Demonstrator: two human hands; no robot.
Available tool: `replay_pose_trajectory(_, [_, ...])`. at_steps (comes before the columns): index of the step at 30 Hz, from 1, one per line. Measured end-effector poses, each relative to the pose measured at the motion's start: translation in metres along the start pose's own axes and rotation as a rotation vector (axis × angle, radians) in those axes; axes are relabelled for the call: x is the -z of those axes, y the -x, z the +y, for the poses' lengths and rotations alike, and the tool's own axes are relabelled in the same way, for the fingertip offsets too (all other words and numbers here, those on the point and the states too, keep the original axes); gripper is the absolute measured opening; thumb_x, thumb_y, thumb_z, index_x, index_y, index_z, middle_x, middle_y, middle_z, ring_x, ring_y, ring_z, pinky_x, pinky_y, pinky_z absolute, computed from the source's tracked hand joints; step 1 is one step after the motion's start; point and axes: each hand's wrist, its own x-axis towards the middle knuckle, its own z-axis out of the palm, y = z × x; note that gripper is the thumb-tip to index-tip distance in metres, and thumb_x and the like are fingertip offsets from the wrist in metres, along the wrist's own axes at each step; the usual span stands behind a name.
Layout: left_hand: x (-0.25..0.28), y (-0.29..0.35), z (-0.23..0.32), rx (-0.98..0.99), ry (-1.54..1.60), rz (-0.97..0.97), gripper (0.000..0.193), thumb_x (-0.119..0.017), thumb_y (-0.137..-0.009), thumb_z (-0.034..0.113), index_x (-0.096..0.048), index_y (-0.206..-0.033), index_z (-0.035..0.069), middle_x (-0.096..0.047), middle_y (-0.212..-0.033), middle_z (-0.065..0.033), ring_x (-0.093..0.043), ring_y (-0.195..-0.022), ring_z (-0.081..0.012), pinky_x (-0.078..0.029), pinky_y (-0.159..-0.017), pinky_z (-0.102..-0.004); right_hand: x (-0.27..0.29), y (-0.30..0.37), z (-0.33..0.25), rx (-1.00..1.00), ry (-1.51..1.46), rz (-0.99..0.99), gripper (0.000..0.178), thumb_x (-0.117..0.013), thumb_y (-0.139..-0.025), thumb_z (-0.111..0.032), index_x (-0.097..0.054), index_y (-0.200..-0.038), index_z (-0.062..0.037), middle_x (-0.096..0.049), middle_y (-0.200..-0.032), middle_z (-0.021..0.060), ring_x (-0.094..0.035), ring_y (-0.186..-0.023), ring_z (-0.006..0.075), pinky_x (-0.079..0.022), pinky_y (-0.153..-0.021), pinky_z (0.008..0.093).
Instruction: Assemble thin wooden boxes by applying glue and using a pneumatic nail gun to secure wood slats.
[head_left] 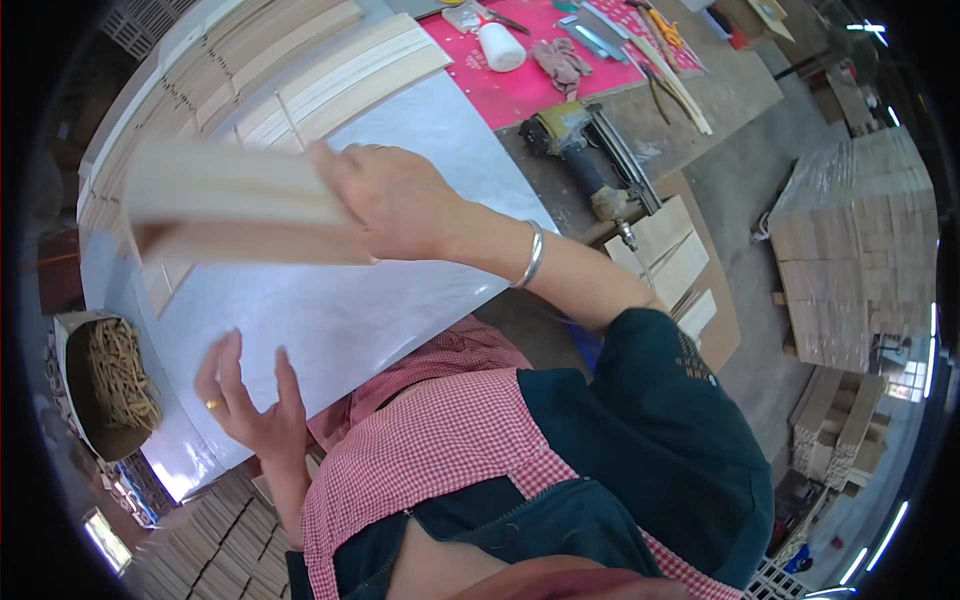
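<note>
I watch the right hand (405, 200), fingers clamped on a blurred wooden piece (235, 195); nearer, the left hand (262, 415), fingers apart

Hands (405, 205): two, the person's own
Held wooden piece (245, 190): seemingly one, too blurred to be sure
Bangle (534, 252): one
Ring (212, 404): one
Checked apron (425, 425): one
Nail gun (583, 172): one
White bottle (501, 47): one
Crumpled cloth item (562, 66): one
Pink sheet (478, 80): one
Bin (76, 375): one
Film-wrapped stack (855, 250): one
Wooden strips on the table (395, 65): many, uncountable here
</note>
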Motion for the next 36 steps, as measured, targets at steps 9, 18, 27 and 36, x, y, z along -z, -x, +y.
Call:
replay_pose_trajectory(9, [-0.045, -0.046, 0.012, -0.026, -0.24, -0.65, 0.058, -0.075, -0.078, 0.016, -0.056, -0.132, 0.007, -0.066, -0.104, -0.0126, -0.062, -0.092, -0.0328, -0.049, -0.084, -0.0417, 0.017, 0.003, 0.047, 0.367, -0.047, -0.278, 0.067, -0.082, -0.075, -0.045, -0.06, -0.126, -0.0067, -0.065, -0.107, 0.0115, -0.061, -0.1, 0.0307, -0.049, -0.089, 0.0396])
replay_pose_trajectory(18, [-0.068, -0.033, -0.005, 0.303, -0.272, -0.477, 0.058, -0.069, -0.075, 0.01, -0.055, -0.131, 0.005, -0.065, -0.103, -0.0151, -0.061, -0.09, -0.036, -0.049, -0.083, -0.0423, 0.197, 0.155, 0.341, -1.005, 0.933, 0.134, 0.034, -0.05, -0.092, -0.013, -0.066, -0.118, 0.002, -0.067, -0.115, 0.0239, -0.064, -0.106, 0.0405, -0.054, -0.088, 0.0478])
replay_pose_trajectory(27, [-0.083, -0.02, -0.02, 0.201, -0.188, -0.418, 0.06, -0.069, -0.074, 0.02, -0.054, -0.129, 0.002, -0.064, -0.109, -0.0177, -0.06, -0.096, -0.0386, -0.049, -0.084, -0.0434, 0.223, 0.188, 0.424, -0.928, 0.844, -0.106, 0.031, -0.061, -0.085, -0.024, -0.07, -0.087, 0.0055, -0.071, -0.087, 0.0262, -0.069, -0.076, 0.0451, -0.055, -0.067, 0.0515])
replay_pose_trajectory(36, [-0.075, -0.011, -0.013, 0.28, -0.321, -0.403, 0.055, -0.073, -0.074, 0.022, -0.054, -0.122, 0.007, -0.064, -0.108, -0.0108, -0.061, -0.097, -0.0306, -0.047, -0.085, -0.0389, 0.201, 0.141, 0.434, -0.876, 0.821, -0.114, 0.05, -0.048, -0.097, -0.042, -0.071, -0.099, 0.0026, -0.072, -0.091, 0.0221, -0.07, -0.082, 0.0381, -0.055, -0.07, 0.0492])
